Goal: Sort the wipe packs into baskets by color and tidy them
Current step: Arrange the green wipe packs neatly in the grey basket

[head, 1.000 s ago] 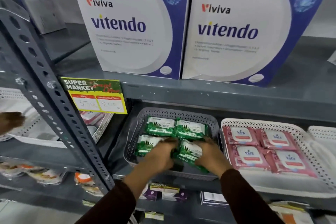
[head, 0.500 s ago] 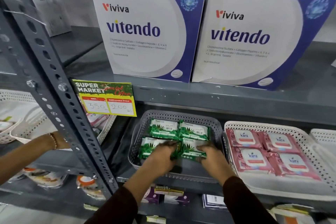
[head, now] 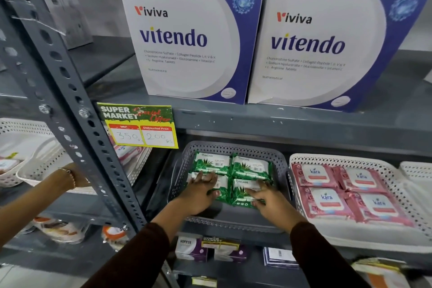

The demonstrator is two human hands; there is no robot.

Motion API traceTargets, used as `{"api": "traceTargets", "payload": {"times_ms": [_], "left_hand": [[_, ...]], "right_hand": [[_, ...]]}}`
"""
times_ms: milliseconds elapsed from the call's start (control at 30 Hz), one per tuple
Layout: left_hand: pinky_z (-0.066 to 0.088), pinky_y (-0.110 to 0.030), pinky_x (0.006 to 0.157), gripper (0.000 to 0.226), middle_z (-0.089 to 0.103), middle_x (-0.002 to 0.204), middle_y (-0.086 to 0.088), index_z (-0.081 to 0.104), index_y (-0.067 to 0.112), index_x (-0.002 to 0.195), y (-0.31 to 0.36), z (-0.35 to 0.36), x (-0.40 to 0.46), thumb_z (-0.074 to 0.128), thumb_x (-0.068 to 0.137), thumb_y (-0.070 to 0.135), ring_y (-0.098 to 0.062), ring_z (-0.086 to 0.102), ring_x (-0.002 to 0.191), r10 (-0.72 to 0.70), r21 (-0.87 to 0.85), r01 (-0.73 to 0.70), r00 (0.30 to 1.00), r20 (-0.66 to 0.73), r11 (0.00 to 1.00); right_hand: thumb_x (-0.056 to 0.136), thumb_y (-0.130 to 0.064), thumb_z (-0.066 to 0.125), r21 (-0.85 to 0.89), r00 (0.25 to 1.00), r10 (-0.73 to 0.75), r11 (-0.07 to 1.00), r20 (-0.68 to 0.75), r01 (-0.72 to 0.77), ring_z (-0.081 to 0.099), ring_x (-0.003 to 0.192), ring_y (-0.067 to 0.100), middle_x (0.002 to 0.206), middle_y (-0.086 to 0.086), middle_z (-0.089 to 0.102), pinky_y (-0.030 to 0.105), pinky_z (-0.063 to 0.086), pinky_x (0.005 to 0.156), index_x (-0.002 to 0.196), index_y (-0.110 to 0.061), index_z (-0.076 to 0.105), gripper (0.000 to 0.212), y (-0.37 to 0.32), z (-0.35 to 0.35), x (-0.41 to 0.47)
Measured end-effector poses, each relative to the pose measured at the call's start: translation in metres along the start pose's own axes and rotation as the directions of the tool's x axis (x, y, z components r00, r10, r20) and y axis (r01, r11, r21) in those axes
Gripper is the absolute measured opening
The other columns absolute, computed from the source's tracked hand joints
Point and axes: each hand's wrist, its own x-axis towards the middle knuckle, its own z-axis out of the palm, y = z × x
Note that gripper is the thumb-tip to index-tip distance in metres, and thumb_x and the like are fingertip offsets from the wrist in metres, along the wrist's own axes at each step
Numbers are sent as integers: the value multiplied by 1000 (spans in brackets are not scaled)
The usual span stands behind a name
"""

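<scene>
left hand [head: 198, 190] flat, fingers spread, on front-left green wipe pack [head: 219, 188]; right hand [head: 268, 199] open, fingertips on front-right pack [head: 245, 192] | four green packs in grey basket [head: 233, 147], pink packs [head: 327, 196] in white basket [head: 301, 159] beside | advice: press evenly, square edges | grey metal shelf [head: 280, 121], boxes [head: 187, 37] above

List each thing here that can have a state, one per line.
Grey basket: four green packs, front part bare.
Green wipe packs: flat, two by two.
White basket: four pink packs, front part bare.
Pink wipe packs: flat, two by two.
Left hand: open, flat on front left green pack.
Right hand: open, on front right green pack.
Vitendo boxes: closed, upright.
</scene>
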Motion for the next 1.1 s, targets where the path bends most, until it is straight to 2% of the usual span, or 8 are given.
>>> {"api": "traceTargets", "payload": {"times_ms": [67,100,200,367,633,833,967,1100], "left_hand": [[-10,-44,116,57,-9,159,7,9,20,153,0,-1,2,30,104,41,-23,-14,145,14,-29,-15,998,-59,999],[-10,-45,117,58,-11,157,7,7,20,153,2,-4,6,29,104,42,-21,-15,144,22,-12,-23,993,-113,1000],[-10,-51,117,60,-22,152,6,-3,21,151,7,-16,32,22,102,46,-23,-25,140,25,130,-2,984,-177,991],[-11,-49,116,58,-15,158,5,-5,23,152,1,1,54,12,101,47,-22,-22,142,-18,256,52,991,-133,965],[-8,-45,118,57,-9,160,5,-2,22,153,2,6,60,13,102,42,-21,-16,145,-18,285,60,989,-150,957],[-8,-46,117,60,-12,160,1,-7,16,152,20,-1,58,13,102,44,-23,-17,145,-113,400,150,987,-115,904],[2,-43,119,63,7,160,-14,3,10,152,95,18,52,29,102,38,-31,0,146,111,212,-44,942,-315,976],[12,-44,118,58,30,154,-16,26,5,148,195,45,65,32,99,34,-34,23,143,341,141,-312,814,-470,940]], "right_hand": [[92,-66,42,-11,999,22,1000,-23,-23,18,153,27,163,0,26,50,17,124,136,-33,58,57,-4,0,5],[92,-69,35,-60,998,20,998,-63,-24,17,154,28,164,0,25,53,16,124,141,-34,51,63,-7,-2,11],[103,-49,31,-221,985,-26,975,-173,-13,-1,155,28,168,6,8,51,-3,124,158,-27,21,60,-21,-10,35],[101,-54,13,-318,998,32,947,-59,-49,-18,152,21,166,1,-15,56,-10,122,158,-30,-8,65,-19,6,60],[102,-52,8,-339,996,40,938,-80,-65,-13,154,21,167,-2,-12,55,-13,121,158,-28,-5,62,-18,11,65],[104,-50,19,-236,1000,-1,972,-16,-3,-12,154,25,169,6,-6,52,-12,122,160,-20,2,65,-23,-14,56],[106,-37,32,-76,892,-164,986,-420,146,-2,155,20,167,1,11,43,-1,126,157,-21,22,55,2,-59,11],[105,-37,31,-10,854,6,1000,-520,-13,4,154,17,165,-5,16,46,6,126,154,-28,32,50,98,-93,-45]]}}
